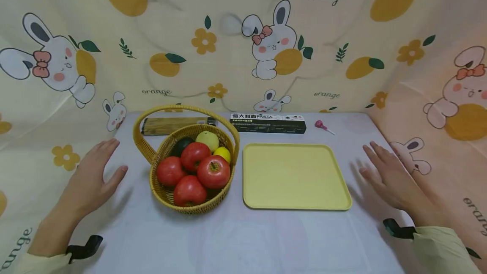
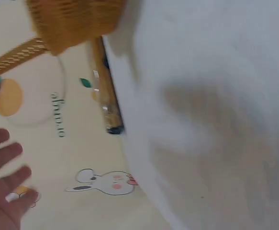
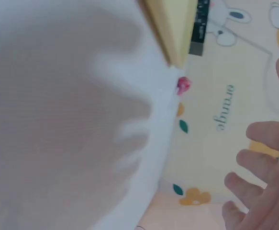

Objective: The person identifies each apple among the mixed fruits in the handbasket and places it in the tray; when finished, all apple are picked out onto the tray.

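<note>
My left hand [image 1: 89, 179] hovers over the left side of the table, fingers straight and holding nothing. Beside it stands a wicker basket [image 1: 156, 195] with a tall handle, also visible in the left wrist view. Several red apples [image 1: 214, 171] fill it, along with a yellow-green fruit [image 1: 207, 141], a small yellow lemon-like fruit [image 1: 222, 154] and a dark green avocado-like one [image 1: 181, 146], partly hidden. To the right of the basket lies a flat yellow tray [image 1: 294, 176]. My right hand [image 1: 395, 181] is held above the table right of this tray, its fingers extended and touching nothing.
Along the back edge lie a clear pack of spaghetti [image 1: 167, 126], partly behind the basket handle, a black pasta box [image 1: 268, 124] and a pink lollipop [image 1: 319, 124]. A printed cloth [image 1: 228, 67] with rabbits and oranges walls the back and sides of the white table [image 1: 266, 240].
</note>
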A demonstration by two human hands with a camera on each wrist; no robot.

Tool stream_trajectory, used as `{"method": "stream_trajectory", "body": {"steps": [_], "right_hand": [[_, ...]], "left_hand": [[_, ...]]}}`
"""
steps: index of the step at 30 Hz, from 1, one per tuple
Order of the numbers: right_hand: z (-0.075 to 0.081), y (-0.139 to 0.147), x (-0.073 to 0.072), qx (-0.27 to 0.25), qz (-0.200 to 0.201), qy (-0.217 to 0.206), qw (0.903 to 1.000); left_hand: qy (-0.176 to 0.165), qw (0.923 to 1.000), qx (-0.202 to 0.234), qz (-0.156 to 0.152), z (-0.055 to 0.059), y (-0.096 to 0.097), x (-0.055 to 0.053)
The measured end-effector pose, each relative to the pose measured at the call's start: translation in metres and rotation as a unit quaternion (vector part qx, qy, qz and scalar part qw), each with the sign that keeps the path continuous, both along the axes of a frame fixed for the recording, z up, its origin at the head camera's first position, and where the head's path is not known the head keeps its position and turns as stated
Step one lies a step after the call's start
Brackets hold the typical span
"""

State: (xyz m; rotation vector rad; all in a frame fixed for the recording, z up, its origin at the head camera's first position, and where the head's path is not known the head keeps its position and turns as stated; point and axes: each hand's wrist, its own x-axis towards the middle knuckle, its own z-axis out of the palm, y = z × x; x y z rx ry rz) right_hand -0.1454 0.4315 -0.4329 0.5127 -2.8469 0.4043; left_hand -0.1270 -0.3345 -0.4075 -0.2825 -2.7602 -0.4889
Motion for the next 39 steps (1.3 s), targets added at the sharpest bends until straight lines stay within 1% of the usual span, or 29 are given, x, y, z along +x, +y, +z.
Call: {"method": "stream_trajectory", "body": {"steps": [3, 6, 9, 11, 13, 15, 17, 20, 21, 23, 25, 27, 29, 31, 35, 37, 39], "right_hand": [[0.008, -0.002, 0.003, -0.022, 0.01, 0.007, 0.9997], [0.014, -0.006, 0.006, -0.041, 0.01, -0.004, 0.9991], [0.019, -0.012, 0.006, -0.054, 0.005, -0.02, 0.9983], [0.019, -0.015, 0.004, -0.064, 0.003, -0.032, 0.9974], [0.018, -0.019, 0.002, -0.075, 0.002, -0.043, 0.9962], [0.015, -0.022, 0.0, -0.087, 0.003, -0.055, 0.9947], [0.011, -0.025, -0.002, -0.096, 0.001, -0.066, 0.9932], [0.004, -0.028, -0.005, -0.106, -0.006, -0.093, 0.99], [0.002, -0.03, -0.006, -0.11, -0.012, -0.105, 0.9883], [-0.002, -0.032, -0.008, -0.113, -0.022, -0.135, 0.9841], [-0.005, -0.034, -0.01, -0.114, -0.033, -0.164, 0.9792], [-0.008, -0.036, -0.013, -0.116, -0.041, -0.19, 0.9741], [-0.012, -0.038, -0.016, -0.114, -0.046, -0.212, 0.9695], [-0.014, -0.04, -0.018, -0.115, -0.052, -0.228, 0.9655], [-0.018, -0.043, -0.022, -0.104, -0.064, -0.247, 0.9614], [-0.02, -0.043, -0.023, -0.1, -0.065, -0.248, 0.9615], [-0.023, -0.043, -0.025, -0.102, -0.062, -0.246, 0.962]], "left_hand": [[0.017, 0.9981, 0.058, -0.008, 0.01, 0.005, 0.016], [0.048, 0.9929, 0.107, -0.021, 0.018, 0.015, 0.027], [0.068, 0.983, 0.159, -0.062, 0.024, 0.03, 0.032], [0.067, 0.975, 0.188, -0.097, 0.026, 0.041, 0.033], [0.05, 0.9664, 0.214, -0.133, 0.027, 0.053, 0.03], [0.027, 0.9598, 0.231, -0.158, 0.027, 0.065, 0.026], [0.0, 0.9544, 0.243, -0.173, 0.026, 0.077, 0.021], [-0.042, 0.949, 0.249, -0.189, 0.023, 0.095, 0.011], [-0.054, 0.9469, 0.251, -0.194, 0.022, 0.1, 0.007], [-0.08, 0.9401, 0.257, -0.21, 0.019, 0.11, 0.002], [-0.098, 0.9342, 0.258, -0.226, 0.017, 0.12, -0.004], [-0.112, 0.9307, 0.256, -0.236, 0.015, 0.129, -0.008], [-0.122, 0.9323, 0.244, -0.238, 0.014, 0.137, -0.012], [-0.128, 0.9367, 0.232, -0.229, 0.014, 0.144, -0.013], [-0.136, 0.9507, 0.194, -0.201, 0.014, 0.154, -0.013], [-0.138, 0.9572, 0.171, -0.188, 0.014, 0.159, -0.011], [-0.139, 0.962, 0.152, -0.18, 0.014, 0.164, -0.01]]}}
